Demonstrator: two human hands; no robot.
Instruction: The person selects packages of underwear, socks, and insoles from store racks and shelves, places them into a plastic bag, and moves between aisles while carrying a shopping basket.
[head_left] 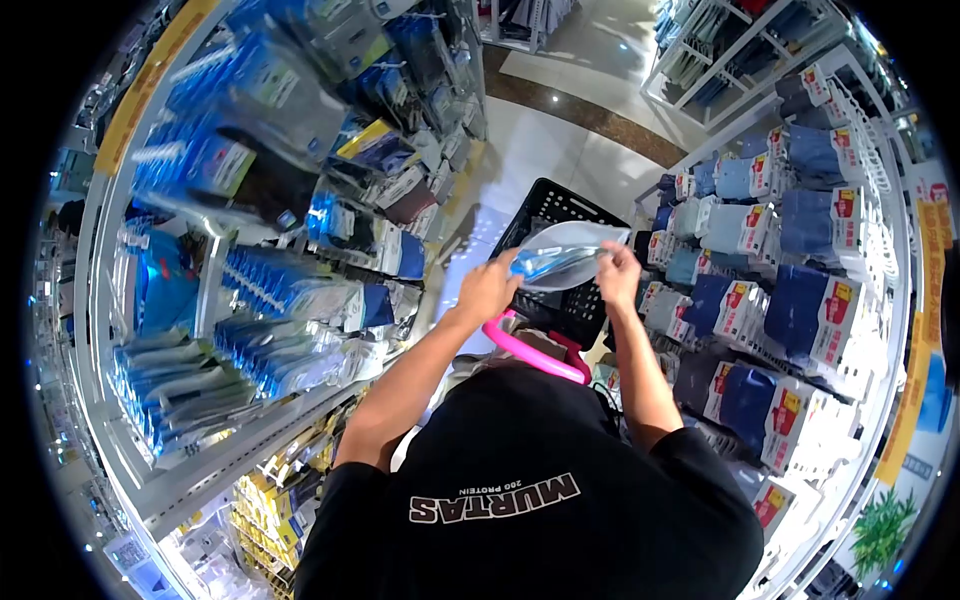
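A clear plastic pouch [575, 242] with something blue and grey showing in it is stretched between my two hands, above the black shopping basket [542, 192]. My left hand [488, 288] grips its left end, by the blue part. At the right end, my right hand [618, 274] pinches the edge between thumb and fingers. The pouch bulges in the middle; what lies inside is too blurred to name. Below the hands, a pink curved handle [530, 356] runs across in front of my body. Much of the basket's inside is hidden by the pouch and hands.
On my left, a white rack holds packaged goods [265, 160] on blue hangers. Folded blue and grey garments [800, 310] with red-and-white tags hang on my right. Past the basket lies the tiled floor [520, 130] with a brown band; another rack [740, 60] stands beyond.
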